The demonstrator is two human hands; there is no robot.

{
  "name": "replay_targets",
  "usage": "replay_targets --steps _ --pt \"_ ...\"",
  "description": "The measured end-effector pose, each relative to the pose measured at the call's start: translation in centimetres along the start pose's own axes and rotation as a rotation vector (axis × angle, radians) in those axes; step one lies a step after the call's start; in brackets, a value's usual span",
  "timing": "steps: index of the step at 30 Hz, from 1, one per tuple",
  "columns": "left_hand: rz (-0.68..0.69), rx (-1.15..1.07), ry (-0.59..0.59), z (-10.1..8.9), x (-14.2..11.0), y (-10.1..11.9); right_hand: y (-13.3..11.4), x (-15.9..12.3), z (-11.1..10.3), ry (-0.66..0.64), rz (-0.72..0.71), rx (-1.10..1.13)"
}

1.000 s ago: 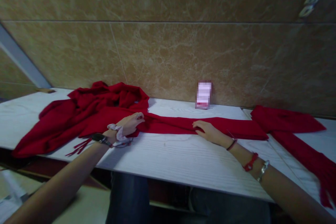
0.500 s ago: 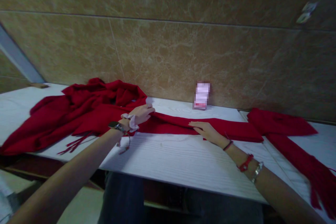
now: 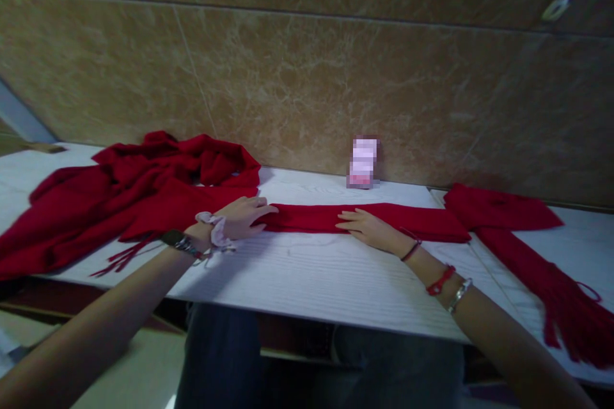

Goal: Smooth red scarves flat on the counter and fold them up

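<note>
A long strip of red scarf [image 3: 307, 218] lies folded narrow along the white table, running between and beyond my hands. My left hand [image 3: 242, 217] is over its left part, thumb and fingers apart across the cloth's width. Flat on the strip further right rests my right hand [image 3: 369, 228], fingers stretched out and slightly spread. Left of my left hand is a rumpled heap of red cloth [image 3: 144, 185] with fringe strands at its front. Whether the heap and the strip are one piece, I cannot tell.
Another red scarf section [image 3: 503, 208] with a fringed end [image 3: 570, 313] lies at the right. A phone-like, pixelated upright object [image 3: 363, 163] leans against the marbled wall [image 3: 297, 89]. The white table's [image 3: 307, 281] front edge is just above my legs.
My left hand has moved left and spread its fingers over the strip. The raised fold between my hands now lies flatter and straighter. My right hand stays on the cloth. The view has shifted slightly.
</note>
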State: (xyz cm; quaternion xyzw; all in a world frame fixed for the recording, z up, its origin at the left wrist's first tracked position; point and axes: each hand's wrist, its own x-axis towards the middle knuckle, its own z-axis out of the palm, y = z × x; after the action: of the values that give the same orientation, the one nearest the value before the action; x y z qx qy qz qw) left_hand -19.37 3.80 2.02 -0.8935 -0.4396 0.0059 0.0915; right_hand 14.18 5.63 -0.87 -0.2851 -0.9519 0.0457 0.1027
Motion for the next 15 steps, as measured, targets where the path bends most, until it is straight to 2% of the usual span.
replay_targets --steps 3,6,10,13,15 --pt "0.061 -0.105 0.066 -0.1 1.2 0.8 0.2 -0.1 0.1 0.005 -0.023 0.014" --pt "-0.010 -0.164 -0.031 0.8 2.3 0.8 0.5 -0.2 0.2 0.008 -0.039 0.035" --pt "-0.252 -0.102 -0.079 2.1 2.4 -1.8 0.6 -0.2 0.2 -0.003 -0.029 0.055" --pt "-0.289 -0.039 -0.153 2.6 1.5 -4.3 0.5 -0.2 0.1 0.002 -0.021 0.063" --pt "-0.320 -0.026 -0.138 2.6 0.8 -5.5 0.5 -0.2 0.0 0.011 -0.026 0.069"
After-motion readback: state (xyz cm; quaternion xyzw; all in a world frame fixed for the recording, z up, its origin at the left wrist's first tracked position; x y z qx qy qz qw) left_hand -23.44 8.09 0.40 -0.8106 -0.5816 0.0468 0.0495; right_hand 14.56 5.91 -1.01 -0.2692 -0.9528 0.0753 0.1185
